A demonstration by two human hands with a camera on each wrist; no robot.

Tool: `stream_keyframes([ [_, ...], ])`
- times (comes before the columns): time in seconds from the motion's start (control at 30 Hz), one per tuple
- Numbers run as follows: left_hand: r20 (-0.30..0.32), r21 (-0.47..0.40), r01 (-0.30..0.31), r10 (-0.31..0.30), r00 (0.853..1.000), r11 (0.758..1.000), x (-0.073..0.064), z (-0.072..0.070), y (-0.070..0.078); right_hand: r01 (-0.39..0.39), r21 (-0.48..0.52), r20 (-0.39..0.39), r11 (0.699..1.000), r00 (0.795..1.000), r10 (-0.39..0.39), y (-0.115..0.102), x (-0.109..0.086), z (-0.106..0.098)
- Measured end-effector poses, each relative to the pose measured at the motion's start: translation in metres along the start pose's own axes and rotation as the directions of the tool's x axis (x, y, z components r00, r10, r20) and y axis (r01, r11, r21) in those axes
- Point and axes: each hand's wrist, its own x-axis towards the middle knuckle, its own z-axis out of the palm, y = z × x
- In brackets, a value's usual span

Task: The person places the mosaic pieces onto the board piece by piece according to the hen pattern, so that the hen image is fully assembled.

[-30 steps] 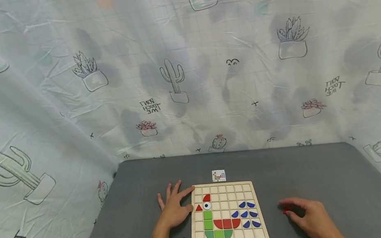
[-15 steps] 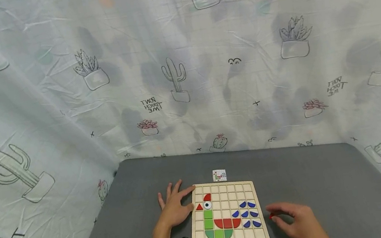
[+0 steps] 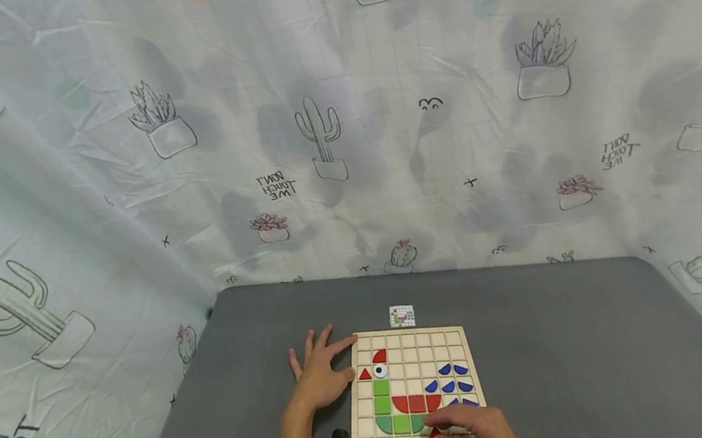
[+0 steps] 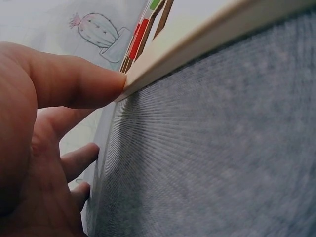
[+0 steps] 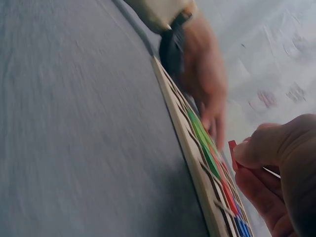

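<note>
A wooden grid board lies on the grey table with coloured pieces set in its squares. My left hand is spread at the board's upper left; its thumb touches the side edge and the index finger reaches the corner. Over the lower right of the board, my right hand pinches a small red triangular piece between thumb and fingertips. In the right wrist view this red piece is held above the board surface. The hand covers some lower squares and part of the blue pieces.
Green pieces, red pieces and blue half-round pieces form a bird-like figure with a round eye piece. A small printed card lies behind the board. A cactus-print curtain surrounds the table.
My right hand has moved left from the table beside the board to above its lower right, carrying the red piece. The left hand stays at the board's edge.
</note>
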Motion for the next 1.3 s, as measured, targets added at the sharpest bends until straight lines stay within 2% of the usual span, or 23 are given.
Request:
stream_keyframes([
  [0.17, 0.012, 0.024, 0.02, -0.02, 1.0, 1.0, 0.002, -0.001, 0.003, 0.056, 0.022, 0.01, 0.998, 0.998, -0.056, -0.004, 0.009, 0.017],
  [0.33, 0.011, 0.046, 0.026, -0.027, 1.0, 0.999, 0.004, -0.001, 0.004, 0.101, -0.026, 0.027, 0.995, 0.995, -0.101, -0.009, 0.015, 0.031],
  [0.57, 0.013, 0.039, 0.018, -0.019, 1.0, 0.999, 0.004, -0.003, 0.004, 0.091, -0.082, 0.133, 0.992, 0.988, -0.08, -0.014, 0.021, 0.043],
  [0.7, 0.018, 0.039, 0.02, -0.02, 1.0, 0.999, 0.004, -0.003, 0.003, 0.118, -0.11, 0.136, 0.987, 0.985, -0.103, -0.016, 0.022, 0.043],
  [0.8, 0.019, 0.042, 0.02, -0.021, 1.0, 0.999, 0.005, -0.003, 0.002, 0.103, -0.128, 0.126, 0.986, 0.988, -0.086, -0.018, 0.022, 0.041],
  [0.97, 0.015, 0.046, 0.023, -0.023, 1.0, 0.999, 0.004, -0.003, 0.001, 0.064, -0.1, 0.135, 0.993, 0.99, -0.05, -0.02, 0.022, 0.04],
  [1.3, 0.021, 0.036, 0.024, -0.025, 0.999, 0.999, 0.003, -0.002, 0.0, 0.128, -0.003, 0.141, 0.992, 0.982, -0.126, -0.016, 0.018, 0.04],
])
